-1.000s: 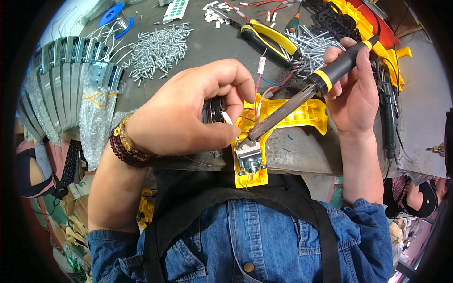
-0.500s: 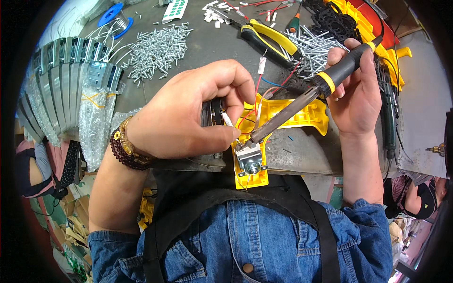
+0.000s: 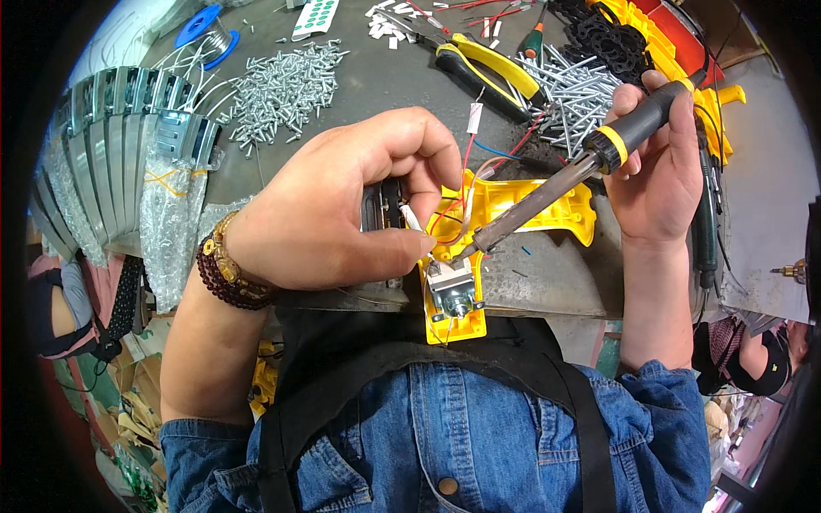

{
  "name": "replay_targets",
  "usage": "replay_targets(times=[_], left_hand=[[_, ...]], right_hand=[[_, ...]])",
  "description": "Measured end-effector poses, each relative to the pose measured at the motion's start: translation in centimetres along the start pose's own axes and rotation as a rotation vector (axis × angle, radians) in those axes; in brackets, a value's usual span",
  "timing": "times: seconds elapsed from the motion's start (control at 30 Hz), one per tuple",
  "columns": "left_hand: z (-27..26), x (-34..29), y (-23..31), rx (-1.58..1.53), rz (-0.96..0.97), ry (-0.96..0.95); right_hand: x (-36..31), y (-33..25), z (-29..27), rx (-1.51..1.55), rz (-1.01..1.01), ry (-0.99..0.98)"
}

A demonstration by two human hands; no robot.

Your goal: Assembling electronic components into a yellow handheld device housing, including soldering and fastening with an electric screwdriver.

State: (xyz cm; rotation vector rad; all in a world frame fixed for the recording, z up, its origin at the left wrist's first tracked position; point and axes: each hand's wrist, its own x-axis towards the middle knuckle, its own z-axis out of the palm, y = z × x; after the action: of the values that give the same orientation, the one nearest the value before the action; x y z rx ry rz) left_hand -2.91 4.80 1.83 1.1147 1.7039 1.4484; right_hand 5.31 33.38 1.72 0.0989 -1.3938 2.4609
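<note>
My left hand (image 3: 333, 209) is closed in a pinch on a white-sleeved wire (image 3: 411, 217) above a yellow plastic handle shell (image 3: 556, 205). My right hand (image 3: 654, 184) grips a soldering iron (image 3: 543, 198) by its black and yellow handle. The iron slants down to the left, its tip close to a metal switch-like part (image 3: 453, 295) with a white block, seated in the near end of the shell. Whether the tip touches cannot be told. Red and brown wires rise from the shell. A dark part (image 3: 382, 205) shows partly behind my left fingers.
Loose screws (image 3: 286, 85) lie at the far left beside a blue solder spool (image 3: 208, 38) and bubble-wrapped metal strips (image 3: 111, 162). Yellow-black pliers (image 3: 487, 77), long screws (image 3: 569, 98) and black rings (image 3: 599, 38) sit beyond the shell. A dark power screwdriver (image 3: 706, 214) is at the right.
My right hand and the soldering iron have shifted slightly right, drawing the tip a little rightward along the white block. My left hand stays almost still, with the wire still pinched.
</note>
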Motion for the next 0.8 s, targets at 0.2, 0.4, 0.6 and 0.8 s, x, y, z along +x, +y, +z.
replay_targets(times=[0.2, 0.4, 0.6, 0.8], left_hand=[[0.02, 0.01, 0.04, 0.023, 0.019, 0.006], [-0.05, -0.12, -0.08, 0.022, 0.016, 0.008], [-0.03, -0.15, -0.22, 0.031, 0.026, 0.003], [-0.09, -0.09, -0.27, 0.034, 0.045, 0.001]], right_hand=[[-0.13, 0.11, 0.21, 0.013, -0.003, -0.012], [-0.34, -0.09, 0.29, 0.017, -0.015, -0.014], [-0.26, -0.06, 0.28, 0.015, -0.019, -0.03], [-0.31, -0.02, 0.27, 0.012, -0.029, -0.022]])
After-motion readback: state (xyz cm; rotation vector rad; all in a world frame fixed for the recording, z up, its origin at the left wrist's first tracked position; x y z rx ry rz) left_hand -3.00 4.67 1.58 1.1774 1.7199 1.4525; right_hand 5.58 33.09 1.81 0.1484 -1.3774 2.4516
